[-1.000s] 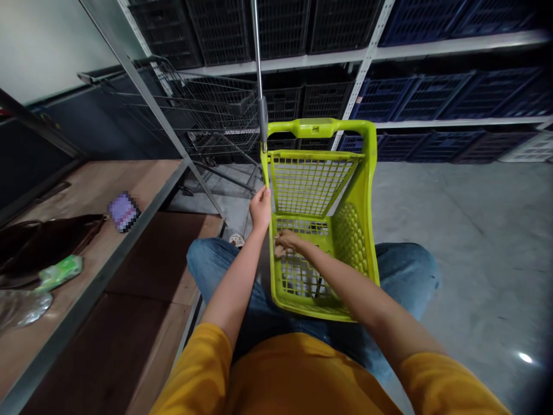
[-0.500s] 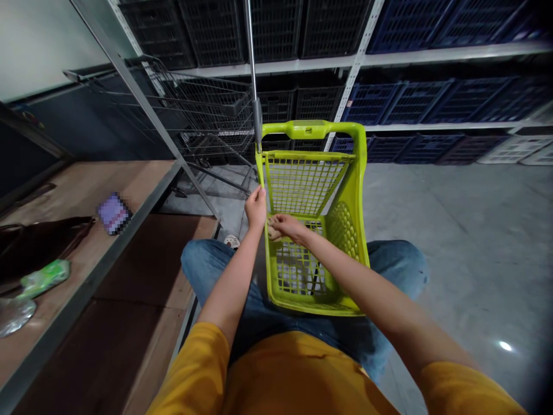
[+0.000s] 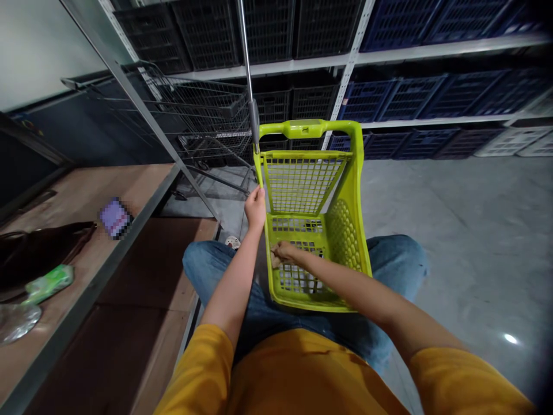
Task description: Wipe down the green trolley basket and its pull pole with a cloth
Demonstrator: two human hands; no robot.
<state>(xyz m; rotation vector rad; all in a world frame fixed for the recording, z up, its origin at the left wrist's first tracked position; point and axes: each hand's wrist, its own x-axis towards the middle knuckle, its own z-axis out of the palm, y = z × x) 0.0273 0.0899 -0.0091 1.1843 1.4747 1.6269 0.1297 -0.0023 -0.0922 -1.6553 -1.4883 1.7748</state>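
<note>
Dim indoor light; hard glare spot; dark right margin.

Light appears to be cast from overhead; a small white hotspot is mirrored in the grey floor (image 3: 470, 248), lower right. The black crates (image 3: 205, 34) are sunk in gloom, their slats barely resolved, while the green basket (image 3: 345, 236) is rendered bright and saturated. The lower board (image 3: 133, 271) is partly covered by a slant-edged shadow. The right grip (image 3: 286, 252) is shown darker than the left grip (image 3: 255, 208). Straight lines are tilted by wide-angle distortion, and the right border is swallowed by vignetting. A violet item (image 3: 116, 218) on the tabletop (image 3: 86, 187) is masked by coarse pixel blocks.
</note>
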